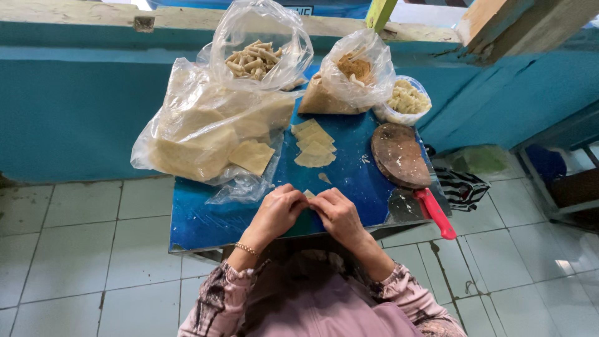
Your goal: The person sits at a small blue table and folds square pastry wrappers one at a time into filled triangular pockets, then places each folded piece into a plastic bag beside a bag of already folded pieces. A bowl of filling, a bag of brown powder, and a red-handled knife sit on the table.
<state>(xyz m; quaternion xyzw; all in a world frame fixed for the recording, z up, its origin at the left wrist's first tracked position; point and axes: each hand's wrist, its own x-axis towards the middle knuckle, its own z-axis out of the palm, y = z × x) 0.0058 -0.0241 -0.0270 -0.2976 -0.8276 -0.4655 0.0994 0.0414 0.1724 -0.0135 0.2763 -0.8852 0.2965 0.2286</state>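
Left hand (277,211) and right hand (339,215) together at near edge of blue table (199,218), fingertips pinching small pale wrapper piece (309,194) between them. Stacked wrappers (314,145) just beyond; bagged wrappers (199,134) far left; round board (400,155) and red-handled knife (435,213) at right edge. Bare surface near left.

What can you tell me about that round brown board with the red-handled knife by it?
The round board looks like dark brown wood, worn and dotted with pale crumbs. It lies flat on the right side of the blue table, just below a clear tub of pale filling. A knife with a red handle sticks out from under its lower edge, pointing toward the table's corner. No hand touches it.
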